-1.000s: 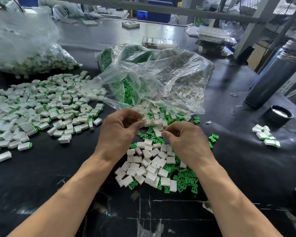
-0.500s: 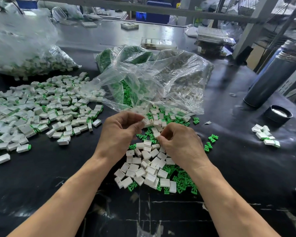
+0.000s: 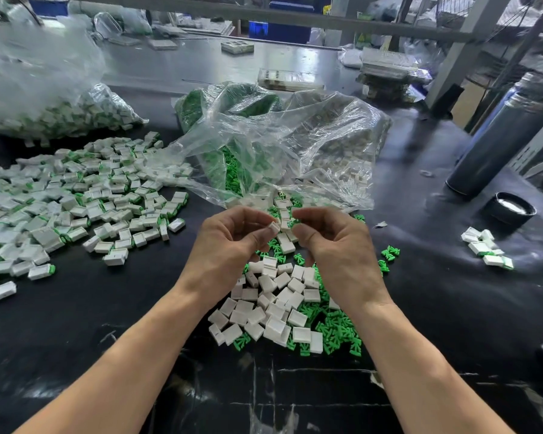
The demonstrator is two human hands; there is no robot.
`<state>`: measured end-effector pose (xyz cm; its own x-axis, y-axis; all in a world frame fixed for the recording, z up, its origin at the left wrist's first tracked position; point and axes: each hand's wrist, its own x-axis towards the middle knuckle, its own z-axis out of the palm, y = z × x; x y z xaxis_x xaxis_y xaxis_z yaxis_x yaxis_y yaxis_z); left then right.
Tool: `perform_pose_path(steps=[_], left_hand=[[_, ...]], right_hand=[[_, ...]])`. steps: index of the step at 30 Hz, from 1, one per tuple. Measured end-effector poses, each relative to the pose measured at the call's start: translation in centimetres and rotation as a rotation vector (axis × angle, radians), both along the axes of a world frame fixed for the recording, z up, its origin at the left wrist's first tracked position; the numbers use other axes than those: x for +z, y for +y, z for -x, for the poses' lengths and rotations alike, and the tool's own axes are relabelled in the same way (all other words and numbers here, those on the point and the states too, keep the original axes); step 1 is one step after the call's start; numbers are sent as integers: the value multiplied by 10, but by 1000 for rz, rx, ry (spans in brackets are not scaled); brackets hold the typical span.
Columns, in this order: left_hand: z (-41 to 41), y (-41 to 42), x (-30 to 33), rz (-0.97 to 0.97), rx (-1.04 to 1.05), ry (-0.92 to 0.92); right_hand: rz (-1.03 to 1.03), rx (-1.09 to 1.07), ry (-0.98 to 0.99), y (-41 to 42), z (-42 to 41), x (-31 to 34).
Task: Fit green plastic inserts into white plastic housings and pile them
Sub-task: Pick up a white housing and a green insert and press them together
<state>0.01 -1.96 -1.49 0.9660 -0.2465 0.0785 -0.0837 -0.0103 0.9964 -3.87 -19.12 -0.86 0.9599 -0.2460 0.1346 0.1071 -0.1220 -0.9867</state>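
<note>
White housing (image 3: 274,227) is sitting pinched in the left hand (image 3: 229,242) above the loose parts (image 3: 282,308) on the worktop (image 3: 76,324); the right hand (image 3: 333,245) is curling, contents unclear. Finished pieces (image 3: 76,198) are lying at nine o'clock, bag (image 3: 282,145) at twelve.

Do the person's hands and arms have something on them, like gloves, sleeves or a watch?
Nothing is worn. The left hand and the right hand have no gloves, and no rings are visible. Both forearms are bare to the picture's edge, with no sleeve, watch or band.
</note>
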Motion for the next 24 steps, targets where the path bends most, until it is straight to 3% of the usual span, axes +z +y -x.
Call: perform_pose_path(steps=[24], left_hand=[[1,3,1,-10,-59,-51]], right_hand=[[270,28,19,5,6,-2]])
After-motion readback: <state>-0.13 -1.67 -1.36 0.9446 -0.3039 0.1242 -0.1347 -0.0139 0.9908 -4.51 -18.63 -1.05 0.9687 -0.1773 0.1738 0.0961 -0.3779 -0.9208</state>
